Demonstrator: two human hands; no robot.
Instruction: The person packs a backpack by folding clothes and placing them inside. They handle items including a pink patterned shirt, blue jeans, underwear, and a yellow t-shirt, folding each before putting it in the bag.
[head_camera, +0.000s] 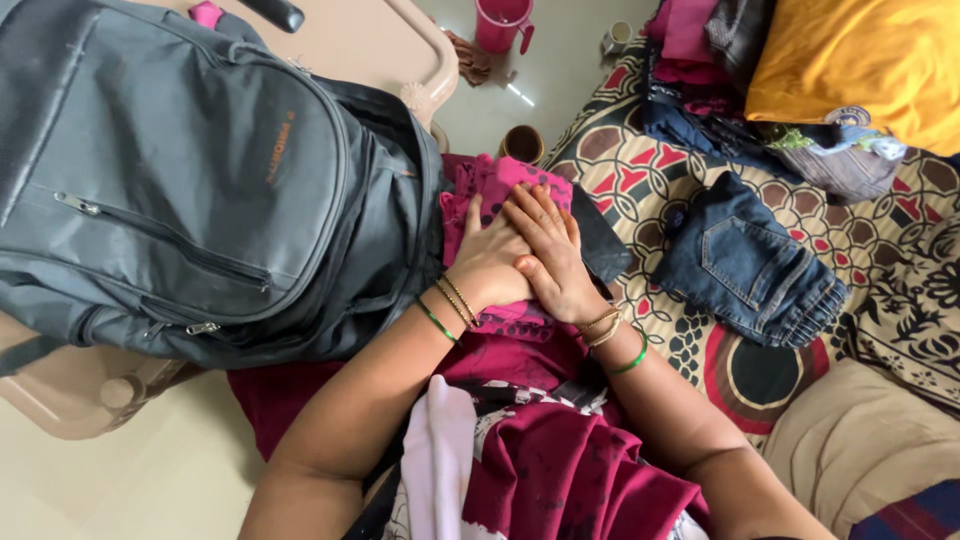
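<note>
Beside the grey backpack (180, 180), flat, spread fingers of the right hand (553, 255) overlapped the left hand (490, 265), both gripping nothing, pressing a folded pink garment (500, 185) down, seemingly to flatten it; folded jeans (745, 265) lay farther from the backpack.

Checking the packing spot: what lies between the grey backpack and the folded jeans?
In the head view, the pink garment under the left hand and right hand.
</note>
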